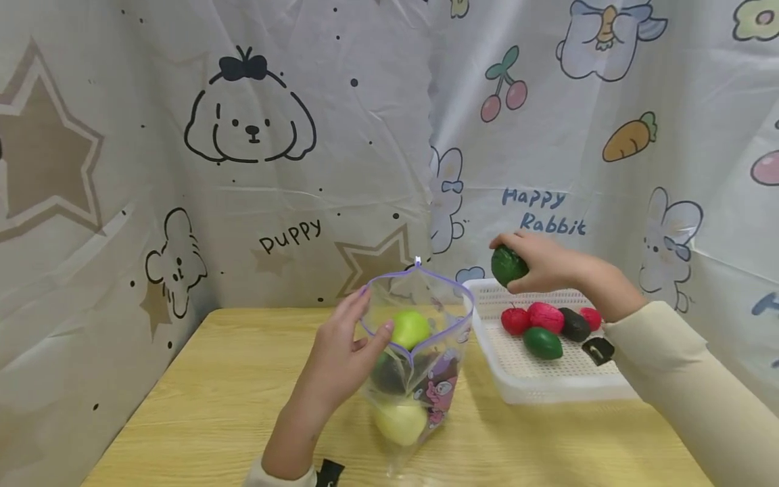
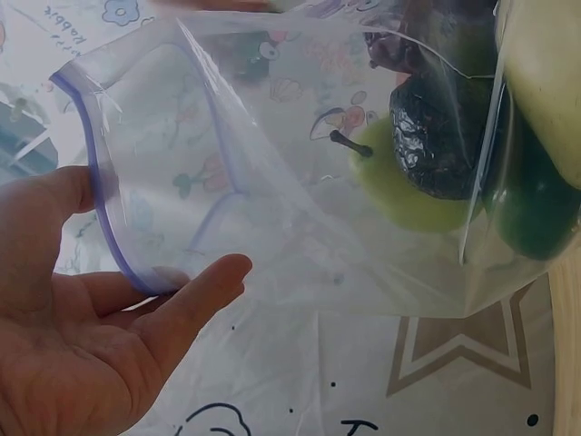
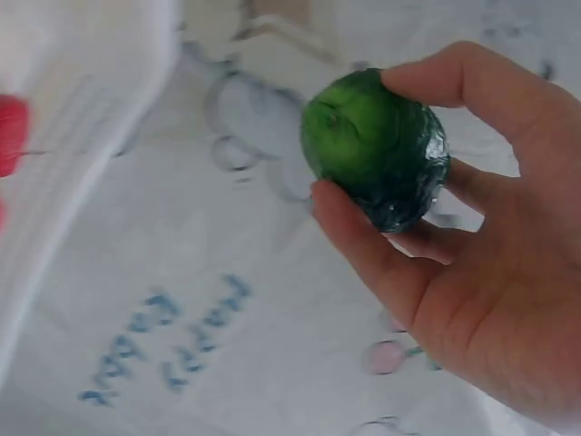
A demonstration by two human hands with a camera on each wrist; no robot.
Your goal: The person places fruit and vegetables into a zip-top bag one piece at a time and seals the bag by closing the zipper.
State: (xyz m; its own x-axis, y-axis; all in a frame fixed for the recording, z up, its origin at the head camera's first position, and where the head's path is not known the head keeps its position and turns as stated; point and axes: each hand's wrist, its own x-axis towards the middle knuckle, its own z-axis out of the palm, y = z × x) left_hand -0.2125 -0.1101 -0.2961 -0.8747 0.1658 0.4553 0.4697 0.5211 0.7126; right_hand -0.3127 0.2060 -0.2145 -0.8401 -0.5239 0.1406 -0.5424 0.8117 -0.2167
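Note:
A clear zip bag (image 1: 420, 379) with a purple-edged mouth stands on the table, its top spread wide. My left hand (image 1: 343, 355) holds the bag's rim at the left, thumb at the front and fingers along the side. Inside the bag are a green apple (image 2: 390, 182) with a dark stem, a dark wrinkled avocado (image 2: 436, 136), a dark green fruit (image 2: 536, 209) and a pale yellow fruit (image 1: 400, 421). Above the white basket's back left corner, my right hand (image 1: 544, 264) grips a green avocado (image 3: 377, 150) between thumb and fingers.
The white plastic basket (image 1: 505, 385) sits right of the bag, holding several fruits: red ones (image 1: 546, 316), a smooth green one (image 1: 543, 343) and a dark one (image 1: 575, 325). A printed curtain (image 1: 365, 169) hangs behind the wooden table (image 1: 243, 379).

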